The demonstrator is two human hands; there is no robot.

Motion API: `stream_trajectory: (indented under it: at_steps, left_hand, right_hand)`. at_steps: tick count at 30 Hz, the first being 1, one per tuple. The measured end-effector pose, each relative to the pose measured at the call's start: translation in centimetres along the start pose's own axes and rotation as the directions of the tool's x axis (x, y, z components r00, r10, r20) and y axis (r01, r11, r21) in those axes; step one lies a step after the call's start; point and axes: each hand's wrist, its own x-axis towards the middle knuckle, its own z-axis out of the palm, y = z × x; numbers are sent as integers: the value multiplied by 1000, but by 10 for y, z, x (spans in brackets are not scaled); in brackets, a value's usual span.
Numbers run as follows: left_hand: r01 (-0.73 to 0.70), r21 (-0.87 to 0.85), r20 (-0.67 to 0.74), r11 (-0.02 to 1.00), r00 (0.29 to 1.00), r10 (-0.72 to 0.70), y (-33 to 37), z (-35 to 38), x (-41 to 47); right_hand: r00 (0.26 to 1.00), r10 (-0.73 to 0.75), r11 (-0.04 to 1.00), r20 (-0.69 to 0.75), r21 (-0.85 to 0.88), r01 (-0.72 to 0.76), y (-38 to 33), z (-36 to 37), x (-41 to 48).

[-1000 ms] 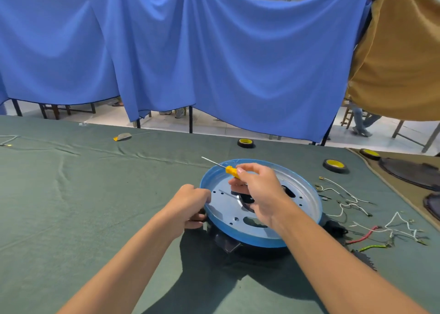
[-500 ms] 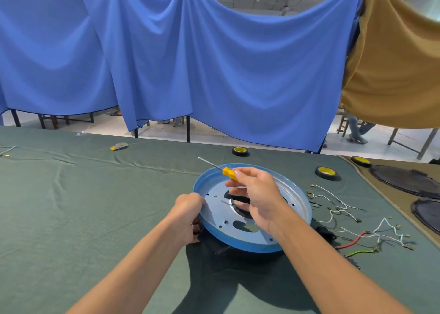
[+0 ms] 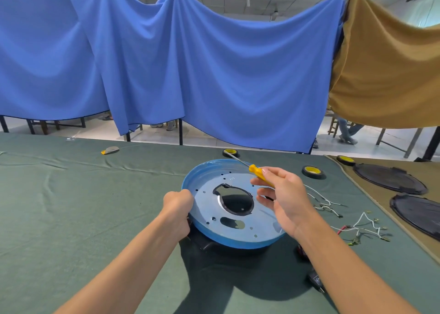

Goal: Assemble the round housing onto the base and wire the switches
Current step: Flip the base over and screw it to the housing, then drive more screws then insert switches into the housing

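The round blue housing [image 3: 214, 230] lies as a shallow dish on a black base [image 3: 209, 243] in the middle of the green-covered table. Its metal face has a large dark centre hole and several small holes. My left hand [image 3: 178, 204] grips the housing's left rim. My right hand [image 3: 284, 199] hovers over the right half and holds a small screwdriver [image 3: 256, 170] with a yellow handle, its thin shaft pointing up and away to the left. Loose white, red and green wires [image 3: 357, 228] with terminals lie to the right.
Three black-and-yellow tape rolls [image 3: 313, 171] sit near the table's far edge. Two black round covers [image 3: 390, 179] lie on a brown cloth at the right. A small grey and yellow item [image 3: 110, 150] lies far left. A dark tool [image 3: 315, 279] lies beside my right forearm.
My right hand has lifted off the housing's centre and moved right with the screwdriver, uncovering the centre hole. The camera has tilted up. My left hand stays on the rim.
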Motion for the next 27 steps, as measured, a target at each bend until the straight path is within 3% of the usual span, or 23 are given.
stream_trajectory:
  at_steps: [4, 7, 10, 13, 18, 22, 25, 27]
  left_hand:
    - [-207, -11, -23, 978, 978, 207, 12, 3, -6]
    - [-419, 88, -69, 904, 902, 425, 25, 2, -16]
    - [-656, 252, -96, 711, 714, 693, 35, -2, -31]
    - [-774, 387, -62, 502, 521, 851, 40, -4, -40]
    - [-824, 544, 60, 159, 227, 972, 39, -6, -49]
    - [-756, 634, 210, -162, -34, 977, 26, -5, -38]
    - [-672, 656, 327, -343, -157, 932, 12, -8, -24]
    - [-618, 647, 412, -446, -210, 887, 2, -11, -14]
  right_hand:
    - [1000, -13, 997, -21, 73, 15, -7, -13, -5]
    - [999, -36, 987, -38, 155, 41, -14, -23, -11]
    - [996, -51, 970, -70, 232, 66, -20, -32, -16]
    - [993, -47, 956, -111, 282, 77, -24, -40, -21]
    - [978, -4, 939, -209, 334, 75, -16, -53, -29]
    - [955, 71, 937, -289, 349, 36, 3, -60, -34]
    - [942, 109, 942, -319, 335, 4, 18, -61, -36]
    - [937, 95, 972, -337, 235, -14, 28, -60, -38]
